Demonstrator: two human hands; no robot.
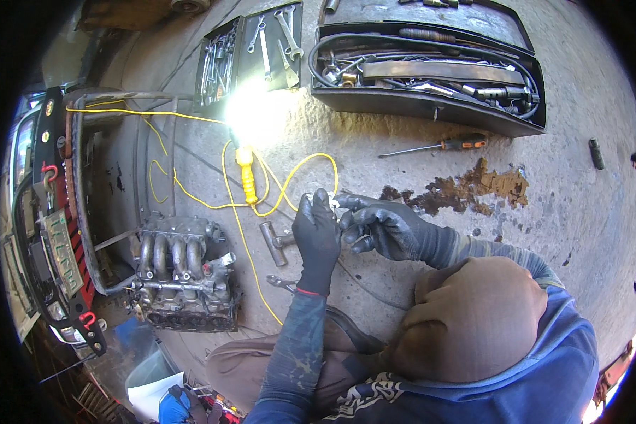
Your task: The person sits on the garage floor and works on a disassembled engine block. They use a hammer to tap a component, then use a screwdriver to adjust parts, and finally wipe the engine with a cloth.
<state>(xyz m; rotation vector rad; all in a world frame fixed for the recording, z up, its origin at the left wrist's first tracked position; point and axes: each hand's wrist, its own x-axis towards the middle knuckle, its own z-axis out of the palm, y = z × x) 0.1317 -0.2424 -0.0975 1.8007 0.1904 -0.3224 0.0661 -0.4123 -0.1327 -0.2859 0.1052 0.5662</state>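
Neither my left hand nor my right hand can be made out. Below me a person in a brown hood (473,318) and blue top sits on the concrete floor. That person's black-gloved left hand (316,237) and right hand (389,233) meet around a small pale metal piece (333,200), mostly hidden by the fingers. Just left of those hands lie a T-shaped metal tool (274,244) and a wrench (281,283). A glowing work lamp with a yellow handle (249,180) lies above them amid its looping cord.
An engine assembly (180,275) stands at left beside a metal frame (92,286) and a dark bumper (63,233). An open wrench case (275,56) and a long black toolbox (431,109) are at the top. A screwdriver (459,143) and a dark cylinder (595,154) lie right.
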